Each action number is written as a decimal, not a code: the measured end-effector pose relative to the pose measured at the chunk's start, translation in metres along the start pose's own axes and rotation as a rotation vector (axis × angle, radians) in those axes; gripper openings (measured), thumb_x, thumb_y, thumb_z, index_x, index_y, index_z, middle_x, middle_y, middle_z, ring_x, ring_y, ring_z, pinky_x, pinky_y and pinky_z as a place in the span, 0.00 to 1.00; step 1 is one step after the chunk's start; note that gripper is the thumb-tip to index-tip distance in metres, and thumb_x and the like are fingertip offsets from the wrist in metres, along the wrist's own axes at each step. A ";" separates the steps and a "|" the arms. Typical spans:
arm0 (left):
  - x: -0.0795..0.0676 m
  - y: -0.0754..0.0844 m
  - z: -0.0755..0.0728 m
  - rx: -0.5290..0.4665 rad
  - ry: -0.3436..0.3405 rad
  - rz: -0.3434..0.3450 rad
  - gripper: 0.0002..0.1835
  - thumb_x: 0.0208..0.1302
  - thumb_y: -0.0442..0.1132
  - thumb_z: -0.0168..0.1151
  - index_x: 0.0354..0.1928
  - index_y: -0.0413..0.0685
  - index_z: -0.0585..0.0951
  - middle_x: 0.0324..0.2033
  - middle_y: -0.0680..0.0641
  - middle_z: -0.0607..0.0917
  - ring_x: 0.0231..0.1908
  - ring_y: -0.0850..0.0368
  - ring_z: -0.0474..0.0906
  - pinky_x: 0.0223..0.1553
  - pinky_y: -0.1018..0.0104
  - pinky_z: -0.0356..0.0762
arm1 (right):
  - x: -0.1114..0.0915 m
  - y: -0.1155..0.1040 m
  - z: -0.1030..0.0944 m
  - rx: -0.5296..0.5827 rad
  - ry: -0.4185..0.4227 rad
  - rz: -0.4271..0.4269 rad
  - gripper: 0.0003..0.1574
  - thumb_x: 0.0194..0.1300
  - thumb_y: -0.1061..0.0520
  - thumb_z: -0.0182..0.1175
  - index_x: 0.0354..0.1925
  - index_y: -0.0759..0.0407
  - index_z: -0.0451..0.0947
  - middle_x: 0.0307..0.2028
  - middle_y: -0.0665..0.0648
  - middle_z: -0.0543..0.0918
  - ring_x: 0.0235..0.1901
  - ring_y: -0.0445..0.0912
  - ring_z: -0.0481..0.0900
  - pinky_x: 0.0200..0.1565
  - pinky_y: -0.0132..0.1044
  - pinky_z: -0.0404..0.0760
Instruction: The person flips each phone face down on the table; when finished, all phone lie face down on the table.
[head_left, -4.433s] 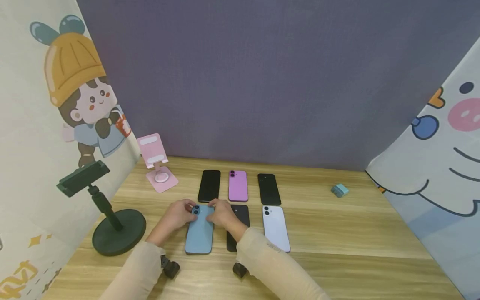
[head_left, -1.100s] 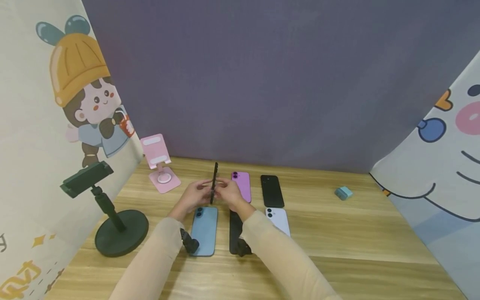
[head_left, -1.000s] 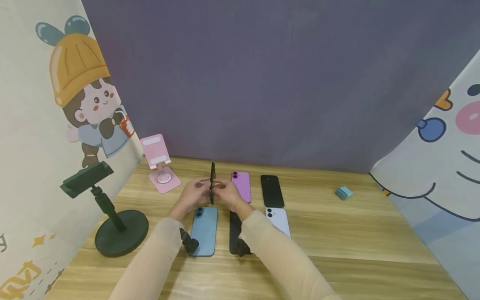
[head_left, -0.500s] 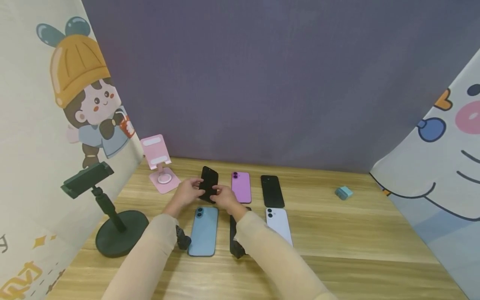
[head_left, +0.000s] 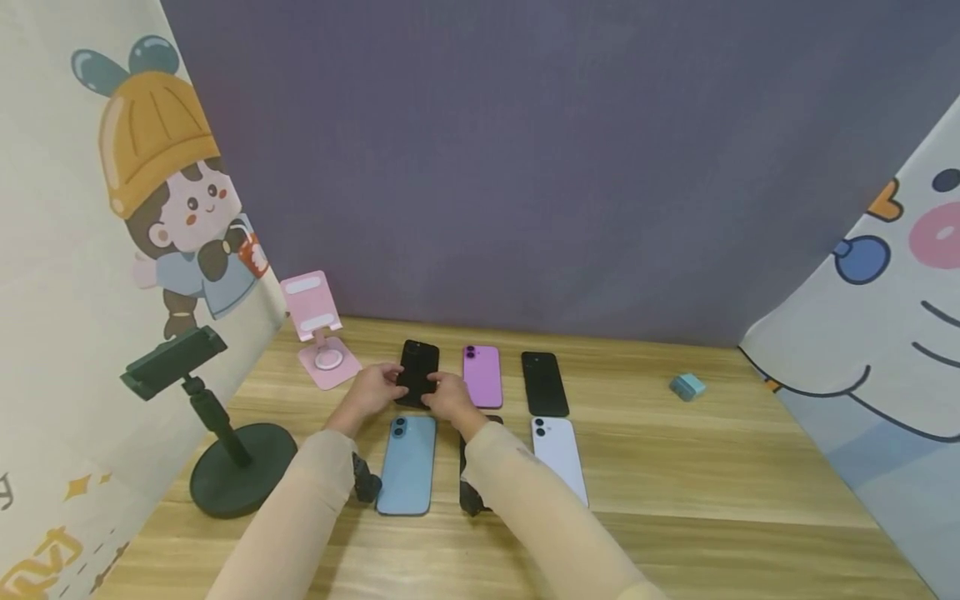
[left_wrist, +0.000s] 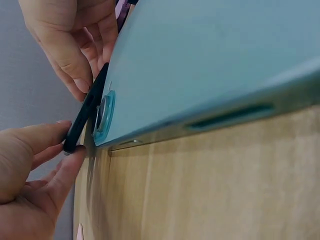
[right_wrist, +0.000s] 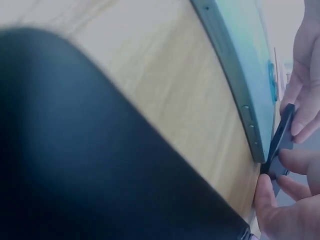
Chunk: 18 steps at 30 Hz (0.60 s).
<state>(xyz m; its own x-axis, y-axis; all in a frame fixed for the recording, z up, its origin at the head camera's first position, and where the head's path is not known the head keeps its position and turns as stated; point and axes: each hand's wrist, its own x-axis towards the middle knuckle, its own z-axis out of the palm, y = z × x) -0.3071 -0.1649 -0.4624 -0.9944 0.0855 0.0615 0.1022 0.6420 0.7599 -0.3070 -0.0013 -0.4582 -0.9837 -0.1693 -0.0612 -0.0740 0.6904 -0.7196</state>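
Both hands hold a black phone (head_left: pixel 417 367), back side up, at the left of the far row. My left hand (head_left: pixel 375 389) pinches its left edge, my right hand (head_left: pixel 450 396) its lower right edge. The left wrist view shows the black phone (left_wrist: pixel 85 112) slanting between the left fingers (left_wrist: pixel 47 136) below and the right fingers above. In the right wrist view the right thumb (right_wrist: pixel 265 192) lies at its near end. Directly in front lies a blue phone (head_left: pixel 407 467), camera side up. Another black phone (head_left: pixel 468 458) is partly hidden under the right wrist.
A purple phone (head_left: pixel 482 377) and a black phone (head_left: pixel 545 383) continue the far row; a white phone (head_left: pixel 560 458) lies in the near row. A pink phone stand (head_left: pixel 328 358) and a dark green stand (head_left: pixel 242 471) stand left. A small teal block (head_left: pixel 687 386) lies right.
The hands have left the blue phone and taken hold of the far-left black phone. It has turned over from screen side up, through upright on edge, and come down toward the table, cameras up.
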 end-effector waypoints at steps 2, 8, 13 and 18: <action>0.000 -0.002 0.001 0.030 -0.011 -0.009 0.23 0.57 0.31 0.68 0.54 0.28 0.77 0.43 0.33 0.82 0.45 0.40 0.79 0.49 0.49 0.76 | 0.000 -0.001 0.000 -0.037 -0.003 -0.008 0.27 0.61 0.61 0.67 0.59 0.62 0.77 0.54 0.63 0.80 0.57 0.55 0.74 0.57 0.44 0.73; 0.001 -0.004 0.003 0.095 -0.044 -0.019 0.25 0.57 0.32 0.68 0.56 0.28 0.77 0.43 0.33 0.81 0.47 0.39 0.77 0.51 0.47 0.74 | 0.000 -0.004 0.001 -0.163 -0.011 -0.038 0.28 0.61 0.60 0.68 0.59 0.63 0.77 0.55 0.65 0.78 0.59 0.57 0.72 0.61 0.43 0.69; 0.000 0.002 0.004 0.122 -0.050 -0.017 0.24 0.57 0.31 0.68 0.54 0.26 0.77 0.42 0.34 0.82 0.46 0.39 0.78 0.52 0.47 0.73 | 0.001 -0.006 0.001 -0.232 -0.016 -0.028 0.28 0.63 0.60 0.65 0.61 0.62 0.76 0.54 0.66 0.77 0.57 0.56 0.70 0.60 0.43 0.69; -0.001 0.003 0.001 0.115 -0.069 -0.028 0.24 0.60 0.33 0.66 0.56 0.27 0.76 0.45 0.32 0.81 0.48 0.39 0.77 0.52 0.47 0.73 | 0.001 -0.004 -0.005 -0.176 -0.048 -0.054 0.28 0.65 0.60 0.64 0.62 0.64 0.74 0.56 0.66 0.77 0.58 0.56 0.71 0.60 0.44 0.70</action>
<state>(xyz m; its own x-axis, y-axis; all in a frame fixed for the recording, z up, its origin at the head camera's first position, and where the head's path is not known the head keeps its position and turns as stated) -0.3054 -0.1626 -0.4605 -0.9932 0.1161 -0.0064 0.0807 0.7277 0.6811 -0.3083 -0.0006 -0.4524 -0.9689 -0.2396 -0.0616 -0.1580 0.7909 -0.5912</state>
